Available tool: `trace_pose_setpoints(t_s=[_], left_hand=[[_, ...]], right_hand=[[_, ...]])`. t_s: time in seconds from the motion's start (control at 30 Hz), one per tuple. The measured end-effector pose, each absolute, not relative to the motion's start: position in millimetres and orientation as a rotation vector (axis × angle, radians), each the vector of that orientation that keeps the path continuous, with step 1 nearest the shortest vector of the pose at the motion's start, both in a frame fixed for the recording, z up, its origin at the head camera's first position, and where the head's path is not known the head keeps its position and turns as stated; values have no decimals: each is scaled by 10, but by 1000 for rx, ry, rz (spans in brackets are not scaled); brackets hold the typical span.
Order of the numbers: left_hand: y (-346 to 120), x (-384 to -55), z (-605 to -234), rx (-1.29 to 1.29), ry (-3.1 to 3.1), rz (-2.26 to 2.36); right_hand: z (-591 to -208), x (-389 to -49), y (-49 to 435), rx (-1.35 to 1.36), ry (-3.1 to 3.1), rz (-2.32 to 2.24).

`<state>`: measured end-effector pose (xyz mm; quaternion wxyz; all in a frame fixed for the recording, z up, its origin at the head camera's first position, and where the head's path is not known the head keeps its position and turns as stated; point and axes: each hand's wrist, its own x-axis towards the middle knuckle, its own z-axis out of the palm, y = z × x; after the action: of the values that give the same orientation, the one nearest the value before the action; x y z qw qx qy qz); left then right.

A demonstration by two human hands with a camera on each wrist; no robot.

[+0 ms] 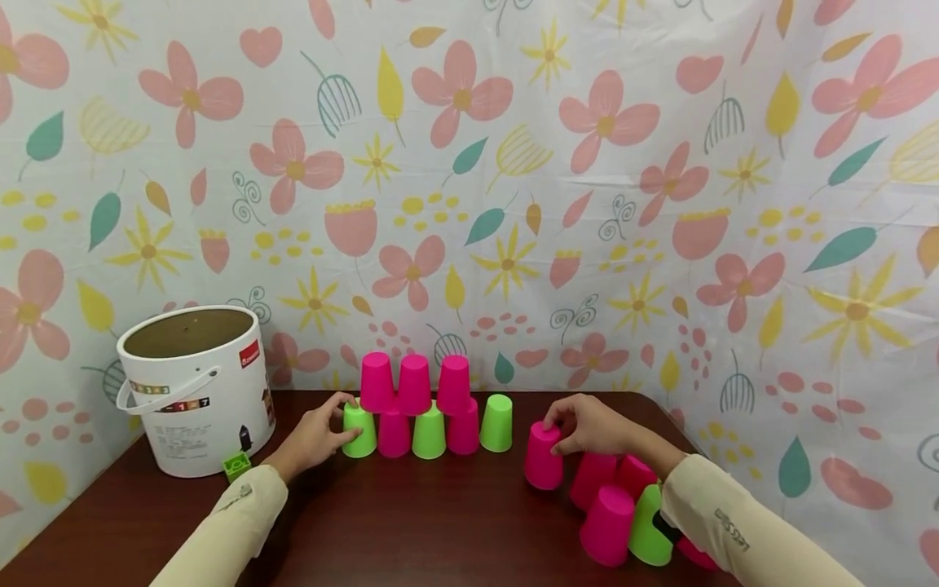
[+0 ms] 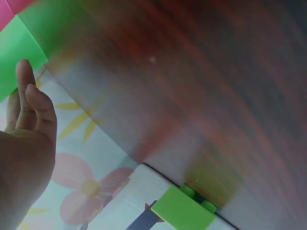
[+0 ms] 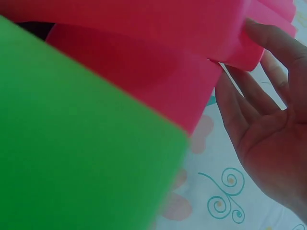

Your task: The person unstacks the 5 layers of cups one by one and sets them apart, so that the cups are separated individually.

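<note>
At the left end of a row of upside-down cups, my left hand (image 1: 315,436) holds a green cup (image 1: 361,432), thumb in front and fingers at its far side. Pink and green cups alternate along this bottom row, and three pink cups (image 1: 415,385) stand on top of its left part. The row's right end is a green cup (image 1: 496,424) with nothing on it. My right hand (image 1: 592,424) pinches a pink cup (image 1: 543,461) near its closed end, right of the row. In the right wrist view, fingertips (image 3: 256,31) lie against pink plastic.
Several pink cups (image 1: 607,526) and a green cup (image 1: 649,530) cluster under my right forearm. A white bucket (image 1: 198,408) with a handle stands at the table's left, a green toy block (image 1: 236,466) by its base. Behind the table (image 1: 411,522) hangs a flowered sheet (image 1: 513,228).
</note>
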<state>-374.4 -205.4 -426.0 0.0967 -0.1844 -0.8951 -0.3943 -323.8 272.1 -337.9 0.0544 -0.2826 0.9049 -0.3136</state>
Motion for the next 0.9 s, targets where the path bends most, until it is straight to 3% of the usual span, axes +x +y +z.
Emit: trace_pose_setpoints(t_s=[0.9], left_hand=[[-2037,-3693,-4226,-533,-2654,-1171]], right_hand=[[-3461,-3220,2782,-893,2699,-879]])
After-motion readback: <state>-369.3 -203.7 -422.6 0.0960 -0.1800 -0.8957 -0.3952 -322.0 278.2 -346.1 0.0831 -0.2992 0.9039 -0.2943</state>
